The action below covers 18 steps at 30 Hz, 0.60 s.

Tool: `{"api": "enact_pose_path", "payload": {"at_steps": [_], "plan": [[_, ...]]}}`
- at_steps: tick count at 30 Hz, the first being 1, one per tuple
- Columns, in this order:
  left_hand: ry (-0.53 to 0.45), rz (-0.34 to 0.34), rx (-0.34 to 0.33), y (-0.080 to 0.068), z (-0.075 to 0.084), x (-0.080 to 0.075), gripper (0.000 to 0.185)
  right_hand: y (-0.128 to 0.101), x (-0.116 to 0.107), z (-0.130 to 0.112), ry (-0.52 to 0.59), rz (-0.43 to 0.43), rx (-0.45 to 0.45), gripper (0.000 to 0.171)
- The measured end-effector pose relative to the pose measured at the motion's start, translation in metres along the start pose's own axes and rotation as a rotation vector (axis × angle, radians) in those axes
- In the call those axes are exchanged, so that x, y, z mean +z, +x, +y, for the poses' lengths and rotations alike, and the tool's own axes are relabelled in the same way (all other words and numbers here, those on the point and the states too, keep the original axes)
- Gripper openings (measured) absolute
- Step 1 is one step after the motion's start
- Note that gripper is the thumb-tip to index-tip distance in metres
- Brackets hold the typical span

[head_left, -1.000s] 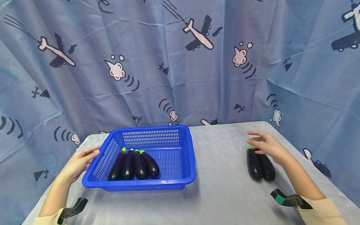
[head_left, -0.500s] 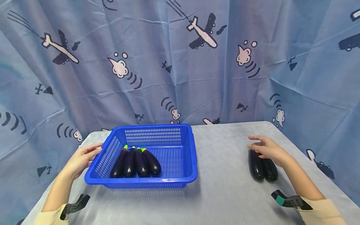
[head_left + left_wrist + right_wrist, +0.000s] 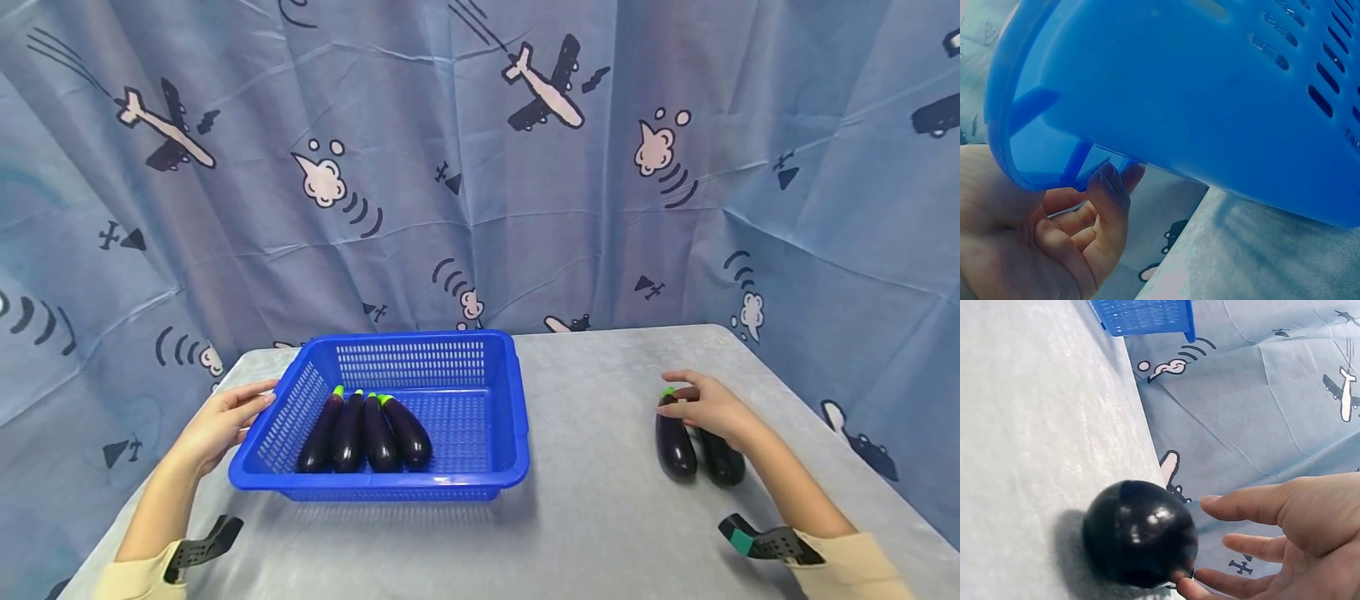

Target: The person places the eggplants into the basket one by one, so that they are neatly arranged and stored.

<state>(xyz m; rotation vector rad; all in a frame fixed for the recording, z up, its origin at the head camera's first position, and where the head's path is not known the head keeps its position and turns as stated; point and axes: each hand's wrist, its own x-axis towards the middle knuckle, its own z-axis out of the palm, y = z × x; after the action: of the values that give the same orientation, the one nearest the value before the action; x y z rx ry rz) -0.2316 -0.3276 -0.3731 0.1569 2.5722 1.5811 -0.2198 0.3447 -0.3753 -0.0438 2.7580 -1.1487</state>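
Pale grey and faintly mottled, the desk [image 3: 592,500] reaches back to a patterned curtain [image 3: 450,192]. Nearest, at seven and five o'clock, cream sleeves [image 3: 138,581] bear black wrist straps [image 3: 201,552] (the right one carries a green patch [image 3: 741,542]). At eight o'clock the left hand [image 3: 221,423] pinches the side rim of a blue perforated basket [image 3: 375,482]; inside it four eggplants [image 3: 382,454] lie side by side toward nine o'clock, their stem ends fanned between eleven and one. At four o'clock the right hand [image 3: 708,408] is over the upper part of a loose eggplant [image 3: 675,450], fingers spread, a lower fingertip against it in the wrist view. Just beside it, toward three o'clock, lies another eggplant [image 3: 722,462], its upper part hidden by that hand. All six are glossy and purple-black, with rounded lower ends and slimmer necks; bright green tips show on several. Farthest off, the blue curtain is printed with outlined planes, cloud puffs and curved dark strokes.
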Motion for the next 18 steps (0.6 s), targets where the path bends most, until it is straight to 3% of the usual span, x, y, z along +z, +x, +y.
{"api": "enact_pose_path", "payload": {"at_steps": [8,18], "plan": [[0.006,0.002,-0.005,0.0,0.0,0.0,0.059,0.002,0.009,0.0,-0.049,0.018,-0.015,0.071],[-0.006,0.004,-0.008,0.0,0.001,0.001,0.059,0.007,0.016,-0.001,-0.063,-0.006,0.049,0.077]]}}
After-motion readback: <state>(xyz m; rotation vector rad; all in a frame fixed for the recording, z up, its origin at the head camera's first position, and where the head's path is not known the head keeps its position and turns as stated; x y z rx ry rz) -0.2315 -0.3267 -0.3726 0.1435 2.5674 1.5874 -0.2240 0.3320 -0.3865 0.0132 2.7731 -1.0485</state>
